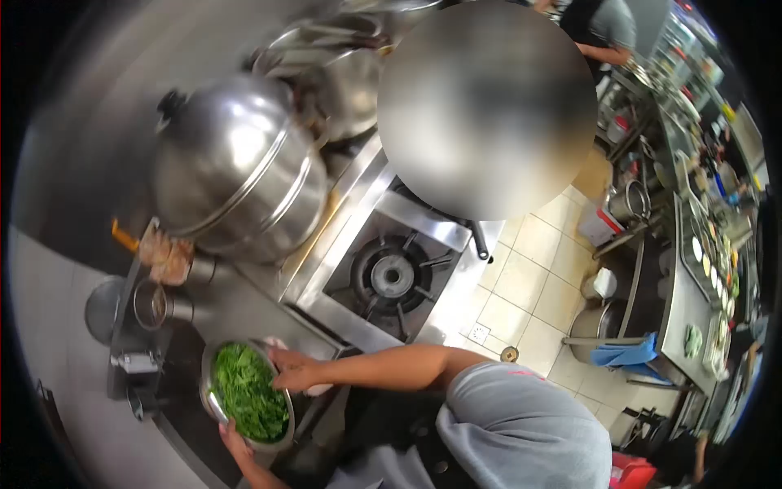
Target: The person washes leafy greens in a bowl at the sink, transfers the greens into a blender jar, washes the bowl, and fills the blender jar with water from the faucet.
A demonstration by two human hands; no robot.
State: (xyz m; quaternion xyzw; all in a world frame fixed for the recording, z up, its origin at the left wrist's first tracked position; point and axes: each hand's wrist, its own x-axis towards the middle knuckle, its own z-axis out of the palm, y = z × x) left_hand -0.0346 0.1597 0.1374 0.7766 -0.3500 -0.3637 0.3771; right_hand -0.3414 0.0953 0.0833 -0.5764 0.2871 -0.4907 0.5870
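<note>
A metal bowl (208, 371) full of chopped leafy greens (248, 389) is at the lower left, close to my body. My left hand (235, 441) grips its near rim, thumb over the edge and the other fingers hidden beneath. On the opposite side my right hand (297, 372) is closed at the rim, fingertips bent over the edge beside the leaves. A pale pinkish cloth-like piece (319, 389) shows partly behind my right hand.
A gas burner (392, 277) lies ahead, with a large domed steel pot (240, 175) to its left. Containers (165, 257) line the left ledge. Tiled floor (529, 269) separates the stove from a crowded counter (692, 326). Another person (603, 37) stands at top right.
</note>
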